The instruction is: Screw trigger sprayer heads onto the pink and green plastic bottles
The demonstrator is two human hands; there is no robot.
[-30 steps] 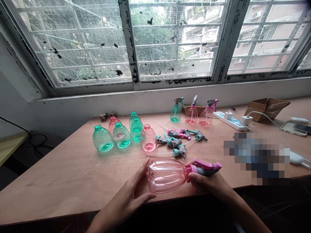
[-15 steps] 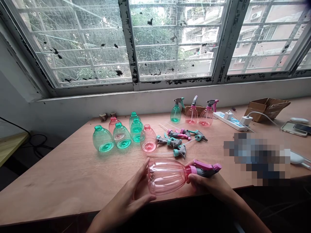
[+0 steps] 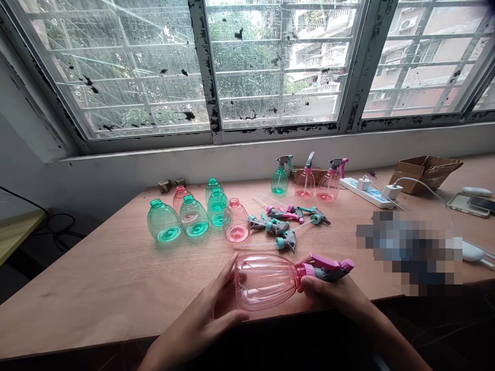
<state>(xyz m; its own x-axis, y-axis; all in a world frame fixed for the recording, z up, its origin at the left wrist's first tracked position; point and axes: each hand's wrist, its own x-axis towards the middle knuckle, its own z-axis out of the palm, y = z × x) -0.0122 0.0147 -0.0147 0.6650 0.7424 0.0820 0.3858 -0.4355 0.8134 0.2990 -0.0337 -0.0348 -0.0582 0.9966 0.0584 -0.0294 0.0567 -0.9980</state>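
Note:
A clear pink spray bottle point(image 3: 265, 282) lies on its side in the air above the table's front edge, its base to the left. My left hand point(image 3: 211, 304) is wrapped around the base end, thumb below and fingers above and behind. At the neck, my right hand point(image 3: 328, 291) grips the pink collar of the grey and pink spray head point(image 3: 332, 269). The head sits on the bottle's mouth. Just beyond, loose spray heads point(image 3: 286, 240) with thin tubes lie in a pile. An open-topped pink bottle point(image 3: 236, 224) stands left of the pile.
Several green bottles point(image 3: 164, 224) without heads stand on the wooden table point(image 3: 96, 278) at the left. Three bottles with heads, one of them green point(image 3: 279, 180), stand at the back by a power strip point(image 3: 367, 193) and a cardboard box point(image 3: 423, 174). A blurred patch covers the right side.
The spray head has shifted very slightly to the right with my right fingers. Both hands keep their hold on the bottle, and everything else stays put.

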